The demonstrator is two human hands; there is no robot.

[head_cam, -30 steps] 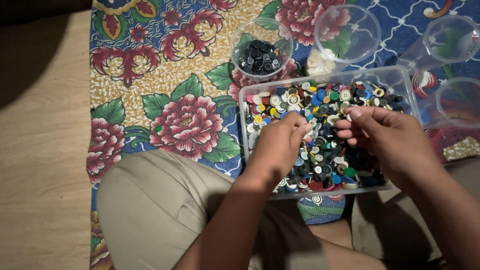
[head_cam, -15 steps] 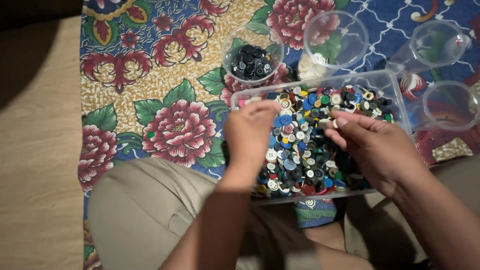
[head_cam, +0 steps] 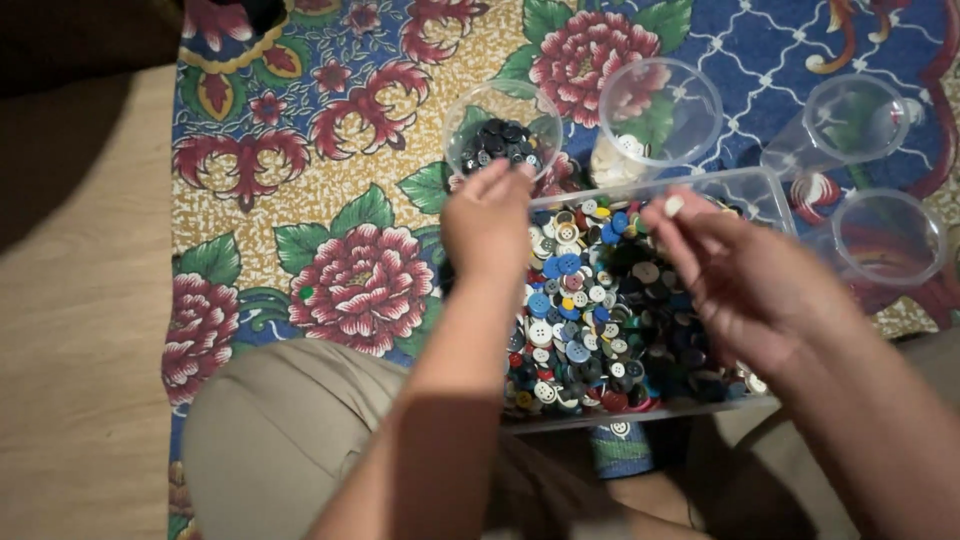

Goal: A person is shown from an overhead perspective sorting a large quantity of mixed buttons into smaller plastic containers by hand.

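Note:
A clear rectangular tub (head_cam: pixel 752 188) full of mixed coloured buttons (head_cam: pixel 585 310) rests in front of my knees. My left hand (head_cam: pixel 488 222) reaches up to the near rim of a clear cup of dark buttons (head_cam: pixel 500 140), fingertips pinched together; whether a button sits between them I cannot tell. My right hand (head_cam: pixel 740 275) hovers over the tub's right half and pinches a small white button (head_cam: pixel 674 206) between thumb and forefinger. Behind the tub stands a clear cup with a few white buttons (head_cam: pixel 640 130).
Two more clear cups (head_cam: pixel 850 120) (head_cam: pixel 890 240) lie at the right on the flowered cloth (head_cam: pixel 340 160). Bare wooden floor (head_cam: pixel 80 300) runs along the left. My knees in beige trousers (head_cam: pixel 280 440) are below the tub.
My left hand has risen from the tub up to the cup of dark buttons. My right hand has lifted off the pile with a white button in its fingertips.

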